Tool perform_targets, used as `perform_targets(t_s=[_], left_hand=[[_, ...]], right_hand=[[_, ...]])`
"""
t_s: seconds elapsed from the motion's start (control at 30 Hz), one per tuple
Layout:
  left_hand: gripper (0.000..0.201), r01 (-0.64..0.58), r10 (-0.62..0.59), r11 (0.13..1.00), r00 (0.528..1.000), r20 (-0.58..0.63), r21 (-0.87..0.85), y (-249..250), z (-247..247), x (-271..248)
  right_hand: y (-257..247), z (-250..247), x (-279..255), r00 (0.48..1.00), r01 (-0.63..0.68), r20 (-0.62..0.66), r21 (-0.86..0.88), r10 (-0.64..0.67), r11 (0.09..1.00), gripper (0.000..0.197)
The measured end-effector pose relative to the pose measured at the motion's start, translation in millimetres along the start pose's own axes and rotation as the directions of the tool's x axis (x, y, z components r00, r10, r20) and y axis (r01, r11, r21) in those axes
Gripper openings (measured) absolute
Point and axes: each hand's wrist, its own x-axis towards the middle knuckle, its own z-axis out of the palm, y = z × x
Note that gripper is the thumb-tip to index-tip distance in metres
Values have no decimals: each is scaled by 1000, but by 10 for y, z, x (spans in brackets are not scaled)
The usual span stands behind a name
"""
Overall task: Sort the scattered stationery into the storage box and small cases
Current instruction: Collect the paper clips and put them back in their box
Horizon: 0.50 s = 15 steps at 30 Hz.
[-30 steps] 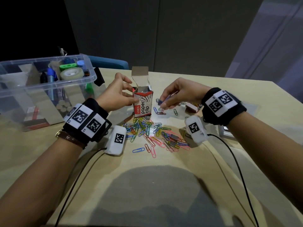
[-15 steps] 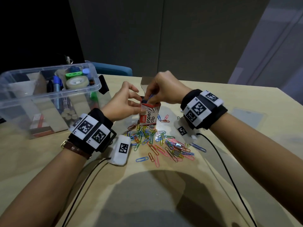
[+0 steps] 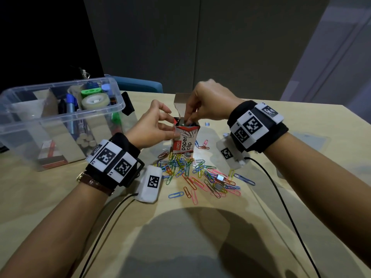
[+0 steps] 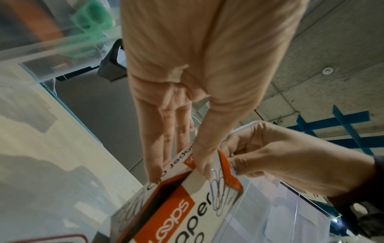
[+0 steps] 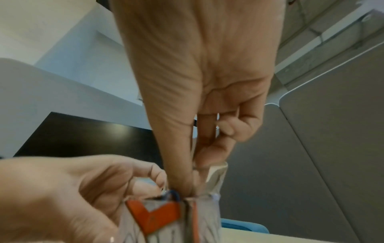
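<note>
Head view: tabletop (image 3: 301, 197) carries, at far left, the clear storage box (image 3: 60, 125), already holding tape, markers and other items. At centre stands the paper clip box (image 3: 185, 140), upright, long axis vertical, top flap open and facing up. Loose coloured paper clips (image 3: 196, 171) lie in a heap just in front of it, between the two wrists.

Left hand (image 3: 154, 127) steadies the box: fingers curled round its upper left edge, thumb on the near face. Right hand (image 3: 206, 105) sits directly above the mouth, fingers (image 5: 182, 179) pointing straight down into the opening, bunched together. A blue clip loop shows at the rim in the right wrist view; probably pinched, though the tips are hidden inside the box.

Key relation: the heap lies below and nearer the body than the right fingers; the right hand is the free one to fetch more.
</note>
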Motion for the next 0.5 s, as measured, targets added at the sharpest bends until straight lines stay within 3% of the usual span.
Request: perform_targets(t_s=[0.07, 0.13, 0.23, 0.33, 0.37, 0.43, 0.5], left_hand=[[54, -1, 1, 1000, 1000, -1, 3, -10, 5, 4], [54, -5, 5, 1000, 1000, -8, 2, -6, -8, 13], [52, -13, 11, 1000, 998, -54, -24, 6, -89, 36], [51, -30, 34, 999, 981, -189, 23, 15, -198, 68], [51, -42, 51, 998, 970, -237, 43, 13, -232, 77], [51, -43, 60, 997, 953, -296, 65, -1, -281, 89], [52, -21, 39, 998, 955, -294, 67, -3, -289, 89]], right_hand=[[-33, 60, -11, 998, -7, 54, -97, 13, 995, 9], [-64, 77, -33, 1000, 9, 19, -129, -7, 992, 7], [-31, 64, -57, 983, 18, -183, 30, -12, 999, 4], [138, 115, -46, 903, -53, -415, 144, 109, 988, 6], [197, 150, -42, 911, -116, -378, 145, 164, 983, 7], [279, 289, -45, 982, -170, -72, 96, 177, 981, 14], [294, 447, -69, 965, -25, 264, 84, 2, 996, 38]])
